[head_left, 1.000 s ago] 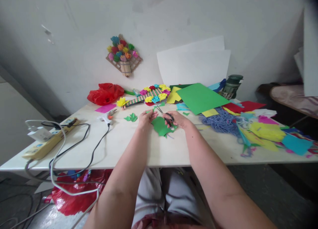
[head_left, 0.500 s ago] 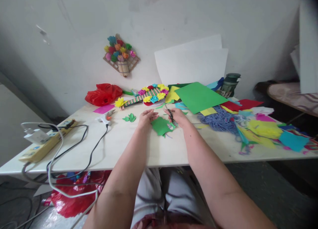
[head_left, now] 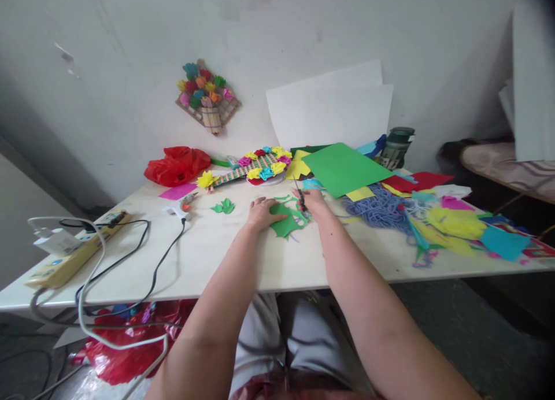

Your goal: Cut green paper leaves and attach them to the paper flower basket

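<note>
My right hand (head_left: 313, 202) is closed around a pair of dark-handled scissors (head_left: 302, 201), blades pointing away from me. Beside it on the white table lies a green paper sheet (head_left: 284, 222) with a ragged, cut edge, and narrow green scraps lie along its far side. At the sheet's left edge rests my left hand (head_left: 261, 213), fingers stretched forward and thumb out toward the paper; I see nothing held in it. Farther left sit small green paper leaves (head_left: 224, 206).
A woven craft with paper flowers (head_left: 254, 167) lies behind my hands. At right are a large green sheet (head_left: 342, 167), blue yarn (head_left: 377, 208) and coloured paper. A glue gun (head_left: 177, 208), its cord and a power strip (head_left: 76, 254) occupy the left. A red bag (head_left: 177, 166) stands behind.
My left hand has gone from curled fingers to stretched-out ones beside the green sheet. My right hand still holds the scissors, shifted slightly. The view has turned a little.
</note>
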The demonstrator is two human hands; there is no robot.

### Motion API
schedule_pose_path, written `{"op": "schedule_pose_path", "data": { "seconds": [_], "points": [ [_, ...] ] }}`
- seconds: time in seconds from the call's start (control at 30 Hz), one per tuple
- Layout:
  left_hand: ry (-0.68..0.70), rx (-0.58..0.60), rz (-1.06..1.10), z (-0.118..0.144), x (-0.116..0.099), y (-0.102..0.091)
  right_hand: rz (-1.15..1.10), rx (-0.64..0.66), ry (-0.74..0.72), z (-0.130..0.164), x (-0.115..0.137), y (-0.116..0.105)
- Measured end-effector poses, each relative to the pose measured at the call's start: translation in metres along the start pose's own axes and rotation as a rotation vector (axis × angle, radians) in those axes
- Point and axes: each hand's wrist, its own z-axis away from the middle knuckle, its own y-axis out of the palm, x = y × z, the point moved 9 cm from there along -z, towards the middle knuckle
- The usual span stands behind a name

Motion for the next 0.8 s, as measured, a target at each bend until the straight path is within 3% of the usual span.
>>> {"op": "schedule_pose_path", "data": {
  "seconds": [0.1, 0.2, 0.27, 0.37, 0.47, 0.63, 0.7, 0.8],
  "points": [
    [0.024, 0.015, -0.205, 0.0, -0.003, -0.001, -0.049, -0.1, 0.006, 0.007, 0.005, -0.008],
    [0.031, 0.042, -0.406, -0.002, -0.004, -0.001, -0.073, -0.091, -0.011, 0.008, 0.009, -0.008],
    [0.024, 0.005, -0.422, -0.004, -0.004, -0.006, -0.072, -0.066, -0.032, 0.005, 0.008, -0.005],
    [-0.02, -0.114, -0.233, -0.007, 0.002, -0.017, -0.018, -0.017, -0.053, -0.001, 0.004, 0.001],
    [-0.12, -0.264, 0.116, -0.005, 0.014, -0.031, 0.009, -0.024, -0.042, -0.003, 0.0, 0.002],
    [-0.28, -0.369, 0.6, 0.003, 0.025, -0.035, -0.273, -0.033, -0.006, 0.001, 0.003, 0.002],
    [-0.281, -0.445, 0.608, 0.007, 0.024, -0.043, -0.389, -0.01, -0.018, 0.002, 0.006, 0.004],
    [-0.348, -0.529, 0.327, 0.013, 0.026, -0.06, -0.521, 0.004, -0.039, 0.0, 0.009, 0.006]
  ]
}}
